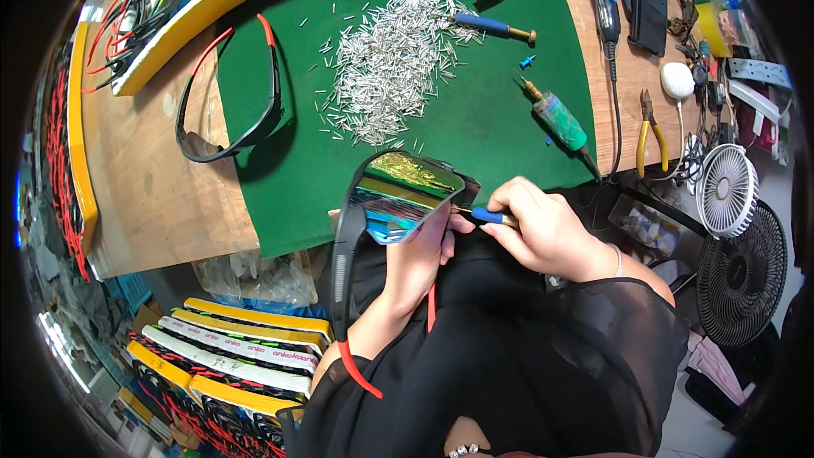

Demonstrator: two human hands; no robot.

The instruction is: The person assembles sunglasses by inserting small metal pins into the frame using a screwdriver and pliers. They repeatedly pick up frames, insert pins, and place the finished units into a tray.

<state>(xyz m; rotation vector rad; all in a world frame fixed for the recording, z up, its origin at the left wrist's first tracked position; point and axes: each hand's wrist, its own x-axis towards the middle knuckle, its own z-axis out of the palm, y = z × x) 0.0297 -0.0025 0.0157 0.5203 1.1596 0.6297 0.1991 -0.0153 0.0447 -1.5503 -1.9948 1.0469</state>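
Note:
A pair of sunglasses [407, 203] with a yellow-to-blue mirrored lens, black arms and red arm tips is gripped in my left hand [411, 267]. Some of that hand's fingers are hidden behind the lens. My right hand [547, 233] is closed around a blue-handled screwdriver [492, 216], its tip pointing at the lens's right end by the frame. Whether the tip touches a screw there cannot be made out. Beyond the sunglasses, a heap of small silver metal pins [386, 72] covers part of the green mat [297, 203].
Another pair of black and red glasses [273, 106] stands at the mat's left. A blue-handled tool [483, 24], a green electric screwdriver [560, 121] and yellow-handled pliers [651, 140] lie right of the heap. Fans [727, 191] stand far right; boxes of glasses [237, 335] sit lower left.

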